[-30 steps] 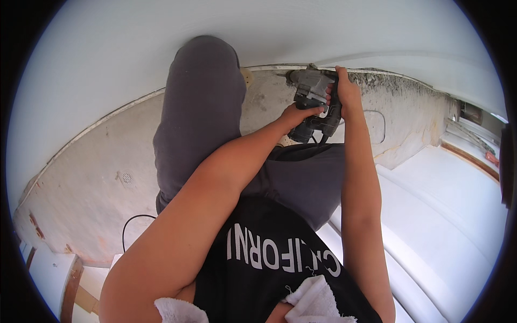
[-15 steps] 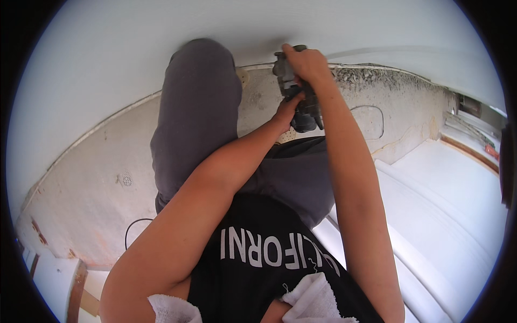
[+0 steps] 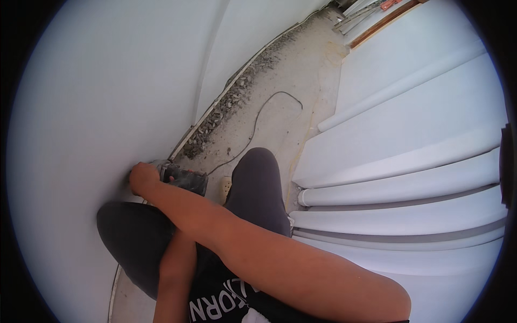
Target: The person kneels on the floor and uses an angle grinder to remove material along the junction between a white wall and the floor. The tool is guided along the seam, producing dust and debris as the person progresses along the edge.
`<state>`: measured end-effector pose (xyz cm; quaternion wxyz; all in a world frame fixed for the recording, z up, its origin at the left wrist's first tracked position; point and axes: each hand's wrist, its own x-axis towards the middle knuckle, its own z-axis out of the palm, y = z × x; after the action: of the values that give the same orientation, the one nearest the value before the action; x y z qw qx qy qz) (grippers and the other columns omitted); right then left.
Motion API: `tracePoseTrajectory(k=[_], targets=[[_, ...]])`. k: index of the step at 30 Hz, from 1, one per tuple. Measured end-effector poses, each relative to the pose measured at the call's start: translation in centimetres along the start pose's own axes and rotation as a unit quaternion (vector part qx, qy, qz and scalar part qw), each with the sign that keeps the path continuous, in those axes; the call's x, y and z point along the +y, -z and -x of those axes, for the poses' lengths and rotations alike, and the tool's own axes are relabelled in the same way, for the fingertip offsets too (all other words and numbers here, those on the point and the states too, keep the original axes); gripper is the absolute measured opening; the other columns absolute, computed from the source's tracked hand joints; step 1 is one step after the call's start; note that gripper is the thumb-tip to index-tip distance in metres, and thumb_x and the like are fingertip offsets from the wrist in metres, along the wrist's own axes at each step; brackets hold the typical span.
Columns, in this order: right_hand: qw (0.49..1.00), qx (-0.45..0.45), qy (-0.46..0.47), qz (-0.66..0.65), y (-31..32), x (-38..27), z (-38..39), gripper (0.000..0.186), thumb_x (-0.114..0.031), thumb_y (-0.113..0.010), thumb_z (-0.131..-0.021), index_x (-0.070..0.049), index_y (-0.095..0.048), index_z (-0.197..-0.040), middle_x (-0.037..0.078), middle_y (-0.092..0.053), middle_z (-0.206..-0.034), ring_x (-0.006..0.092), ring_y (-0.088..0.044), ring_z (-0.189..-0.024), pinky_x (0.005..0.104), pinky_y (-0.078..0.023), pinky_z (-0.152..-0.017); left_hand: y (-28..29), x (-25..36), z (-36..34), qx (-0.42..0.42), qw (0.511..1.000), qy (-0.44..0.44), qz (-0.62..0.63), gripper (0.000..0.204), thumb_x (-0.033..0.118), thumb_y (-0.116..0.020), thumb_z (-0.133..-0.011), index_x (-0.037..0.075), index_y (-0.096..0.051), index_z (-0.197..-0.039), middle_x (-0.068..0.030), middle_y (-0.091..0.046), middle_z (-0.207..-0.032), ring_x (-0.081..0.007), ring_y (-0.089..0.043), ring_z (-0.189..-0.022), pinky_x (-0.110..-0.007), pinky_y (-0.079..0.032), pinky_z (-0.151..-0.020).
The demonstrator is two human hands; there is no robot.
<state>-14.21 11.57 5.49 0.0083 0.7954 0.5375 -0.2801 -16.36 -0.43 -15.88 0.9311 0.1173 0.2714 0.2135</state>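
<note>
Low against the white wall, a dark corded power tool with a grey head lies across in front of me; its exact kind I cannot make out. My right hand is closed over the head end, right beside the wall. Of my left hand only a bit of finger shows at the tool's body. The rest of it is hidden beneath my right forearm, which crosses over my left one. A thin dark cable runs from the tool's back end along the floor.
Broken rubble lines the foot of the white wall. To the right stand white panels and long white rounded pieces. A cream perforated shoe shows by my knee. At the far end lies something with a red part.
My view and body have turned to the right, so the wall now runs along my left. Both hands have stayed with the power tool; my right forearm now covers the left hand.
</note>
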Motion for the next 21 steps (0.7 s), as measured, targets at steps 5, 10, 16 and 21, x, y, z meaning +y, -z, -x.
tracePoseTrajectory(k=[5,10,16,21], targets=[[0.999,-0.030,-0.005,-0.030,-1.0,-1.0,-0.9,0.020,-0.018,-0.073,-0.084,-0.011,-0.081,-0.101,0.011,-0.076,-0.110,0.0265,-0.074,-0.104,0.0366,-0.060,-0.082,0.3,1.6,2.0,0.030,0.999,0.007,-0.040,0.053,0.044,-0.062,-0.100,0.009,-0.053,-0.140,-0.0072,-0.063,-0.129,-0.0253,-0.060,-0.119,-0.042,-0.049,-0.100],[0.995,-0.008,-0.026,-0.095,-0.7,-0.8,-0.3,0.018,-0.017,-0.071,-0.086,-0.010,-0.080,-0.100,0.013,-0.076,-0.108,0.0279,-0.075,-0.101,0.0383,-0.061,-0.079,-0.6,1.8,2.4,0.041,0.997,0.022,-0.053,0.054,0.043,-0.063,-0.100,0.009,-0.053,-0.140,-0.0073,-0.063,-0.129,-0.0251,-0.060,-0.119,-0.042,-0.049,-0.100],[0.994,-0.002,-0.047,-0.102,-0.7,0.6,-0.5,0.018,-0.016,-0.071,-0.085,-0.008,-0.080,-0.098,0.013,-0.076,-0.105,0.0277,-0.075,-0.099,0.0373,-0.061,-0.078,-0.7,2.1,2.7,0.045,0.996,0.035,-0.066,0.054,0.042,-0.064,-0.100,0.009,-0.053,-0.140,-0.0074,-0.063,-0.129,-0.0248,-0.060,-0.119,-0.041,-0.049,-0.101],[0.994,0.031,-0.037,-0.098,-0.4,0.7,-0.5,0.018,-0.015,-0.073,-0.083,-0.008,-0.080,-0.097,0.013,-0.077,-0.105,0.0270,-0.075,-0.098,0.0370,-0.061,-0.079,-0.8,2.2,3.0,0.044,0.996,0.040,-0.074,0.054,0.042,-0.065,-0.099,0.008,-0.053,-0.140,-0.0075,-0.064,-0.129,-0.0245,-0.060,-0.119,-0.041,-0.049,-0.101]])
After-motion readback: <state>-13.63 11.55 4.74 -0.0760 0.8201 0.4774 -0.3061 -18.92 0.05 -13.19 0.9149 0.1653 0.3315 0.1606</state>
